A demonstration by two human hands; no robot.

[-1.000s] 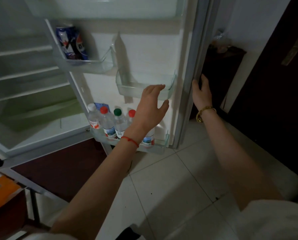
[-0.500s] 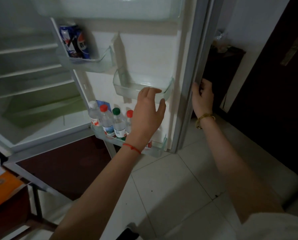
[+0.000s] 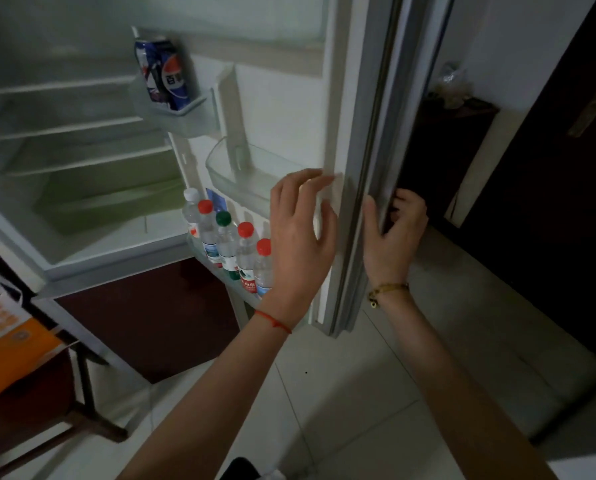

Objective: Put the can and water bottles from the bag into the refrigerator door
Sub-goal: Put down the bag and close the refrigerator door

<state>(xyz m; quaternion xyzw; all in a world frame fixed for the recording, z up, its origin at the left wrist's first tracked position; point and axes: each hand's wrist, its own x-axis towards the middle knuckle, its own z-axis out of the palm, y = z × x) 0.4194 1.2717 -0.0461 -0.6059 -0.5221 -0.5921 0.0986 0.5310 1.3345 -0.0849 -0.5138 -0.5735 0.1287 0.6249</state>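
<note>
A blue can (image 3: 163,74) stands in the upper left door shelf (image 3: 189,119) of the refrigerator door (image 3: 355,140). Several water bottles (image 3: 234,247) with red, green and white caps stand in a row in the bottom door shelf. My left hand (image 3: 300,237) hovers with spread fingers in front of the door's inner side, fingertips near its edge, holding nothing. My right hand (image 3: 393,240) grips the door's outer edge, thumb on the seal and fingers curled behind it.
The open fridge cabinet (image 3: 81,168) with bare wire shelves is at the left. An orange bag (image 3: 9,344) sits on a dark stool at the lower left. A dark wooden door (image 3: 549,202) stands at the right. Pale floor tiles (image 3: 341,393) lie below.
The refrigerator door has swung toward the cabinet. My right hand slid down its edge with it. My left hand moved right, toward the door's edge.
</note>
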